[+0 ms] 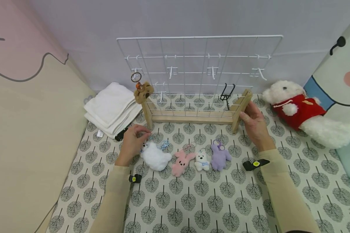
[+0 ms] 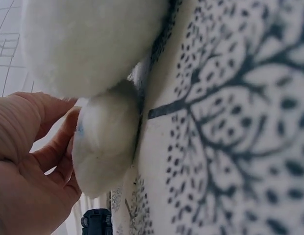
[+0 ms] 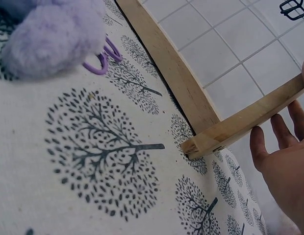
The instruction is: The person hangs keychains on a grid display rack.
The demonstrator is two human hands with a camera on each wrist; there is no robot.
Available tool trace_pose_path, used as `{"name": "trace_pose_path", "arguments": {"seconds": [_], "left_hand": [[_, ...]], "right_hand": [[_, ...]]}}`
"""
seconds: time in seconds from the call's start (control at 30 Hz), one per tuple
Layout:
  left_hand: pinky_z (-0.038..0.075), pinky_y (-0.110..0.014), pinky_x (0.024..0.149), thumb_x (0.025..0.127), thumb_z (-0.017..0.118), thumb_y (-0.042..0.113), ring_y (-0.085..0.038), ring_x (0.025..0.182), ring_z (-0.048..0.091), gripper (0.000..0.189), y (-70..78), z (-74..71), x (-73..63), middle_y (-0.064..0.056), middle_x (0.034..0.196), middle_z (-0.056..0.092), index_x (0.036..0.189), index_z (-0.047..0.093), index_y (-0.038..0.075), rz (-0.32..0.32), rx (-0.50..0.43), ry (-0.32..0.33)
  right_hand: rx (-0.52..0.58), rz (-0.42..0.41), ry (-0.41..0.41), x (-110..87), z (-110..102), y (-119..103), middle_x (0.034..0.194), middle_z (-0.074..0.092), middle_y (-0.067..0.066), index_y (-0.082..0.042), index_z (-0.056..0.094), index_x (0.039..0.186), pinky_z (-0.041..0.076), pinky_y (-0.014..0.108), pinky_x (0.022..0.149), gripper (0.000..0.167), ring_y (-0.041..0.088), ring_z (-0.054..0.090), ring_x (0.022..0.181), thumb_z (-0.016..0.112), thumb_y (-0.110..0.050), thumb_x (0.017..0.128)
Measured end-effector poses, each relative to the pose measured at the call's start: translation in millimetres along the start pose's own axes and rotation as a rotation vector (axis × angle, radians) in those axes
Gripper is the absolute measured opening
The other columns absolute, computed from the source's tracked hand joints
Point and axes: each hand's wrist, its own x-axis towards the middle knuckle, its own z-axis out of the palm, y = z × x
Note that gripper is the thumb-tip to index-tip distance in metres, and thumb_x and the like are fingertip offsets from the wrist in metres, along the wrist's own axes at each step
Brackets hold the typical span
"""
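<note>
Wooden stand (image 1: 192, 119), white plush (image 1: 156, 157), unreadable tag (image 1: 100, 133)

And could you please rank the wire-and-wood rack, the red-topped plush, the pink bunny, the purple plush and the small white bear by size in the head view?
1. Wire-and-wood rack
2. Red-topped plush
3. Pink bunny and purple plush: too alike to rank
4. Small white bear

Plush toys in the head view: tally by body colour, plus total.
White: 3 (fluffy white plush toy at the left hand, small white plush bear, large white plush toy in a red top)
Pink: 1 (long-eared pink plush rabbit)
Purple: 1 (purple plush toy with purple ring)
Brown: 1 (brown plush bear hanging at the white wire rack)
Total: 6
</note>
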Motion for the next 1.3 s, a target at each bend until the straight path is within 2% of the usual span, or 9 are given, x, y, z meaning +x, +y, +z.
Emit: {"name": "trace_pose_path", "arguments": {"seconds": [0.17,0.4,0.57,0.73,0.9,1.17,1.3], "left_hand": [[0.046,-0.045,0.092,0.093,0.082,0.012,-0.029,0.109,0.058,0.007,5.6,-4.1,0.2,-0.008,0.118,0.069,0.1,0.081,0.012,0.017,0.002,0.017],[0.044,-0.04,0.087,0.092,0.082,0.01,-0.034,0.106,0.06,0.006,11.5,-9.9,1.7,-0.009,0.114,0.071,0.098,0.081,0.01,0.074,0.009,0.035],[0.043,-0.039,0.087,0.092,0.082,0.01,-0.036,0.105,0.059,0.007,14.2,-14.4,1.2,-0.009,0.114,0.071,0.1,0.081,0.01,0.096,-0.021,0.043],[0.045,-0.042,0.091,0.092,0.082,0.009,-0.03,0.108,0.059,0.007,17.0,-18.6,0.9,-0.007,0.113,0.071,0.099,0.081,0.011,0.116,-0.034,0.055],[0.046,-0.044,0.094,0.093,0.081,0.007,-0.024,0.107,0.06,0.006,19.8,-22.5,2.1,-0.007,0.111,0.072,0.098,0.08,0.009,0.164,-0.033,0.085],[0.045,-0.046,0.09,0.093,0.081,0.008,-0.031,0.103,0.06,0.004,29.7,-27.8,4.8,-0.008,0.106,0.071,0.097,0.081,0.007,0.21,-0.04,0.112],[0.046,-0.043,0.09,0.094,0.081,0.012,-0.026,0.103,0.06,0.007,35.2,-29.0,6.4,-0.008,0.108,0.072,0.097,0.081,0.006,0.223,-0.04,0.125]], "right_hand": [[0.001,0.001,0.0,0.1,0,0,0.153,0.05,0.003,-0.01,0.043,0.161,0.036,0.028,0.118,0.06,0.024,0.04,0.146,0.052,0.01,0.105],[0.005,0.014,0.0,-0.5,-1,0,0.156,0.047,0.004,-0.011,0.041,0.163,0.035,0.028,0.119,0.061,0.027,0.036,0.149,0.051,0.01,0.106],[0.003,0.016,0.001,-1.3,-1,0,0.158,0.046,0.006,-0.01,0.04,0.163,0.034,0.028,0.12,0.061,0.028,0.035,0.151,0.05,0.01,0.106],[0.018,-0.001,-0.008,-0.7,-1,1,0.158,0.046,0.01,-0.009,0.041,0.162,0.037,0.027,0.118,0.06,0.028,0.037,0.149,0.05,0.01,0.106],[0.031,-0.022,-0.029,0.0,-1,2,0.161,0.042,0.018,-0.007,0.042,0.161,0.038,0.026,0.116,0.059,0.027,0.039,0.146,0.049,0.011,0.106],[0.005,-0.018,-0.041,0.0,-1,0,0.164,0.036,0.022,-0.011,0.042,0.162,0.036,0.026,0.117,0.059,0.023,0.039,0.146,0.049,0.009,0.107],[0.0,-0.006,-0.034,-0.6,-1,0,0.164,0.035,0.022,-0.011,0.041,0.162,0.036,0.026,0.117,0.06,0.025,0.038,0.147,0.049,0.008,0.107]]}}
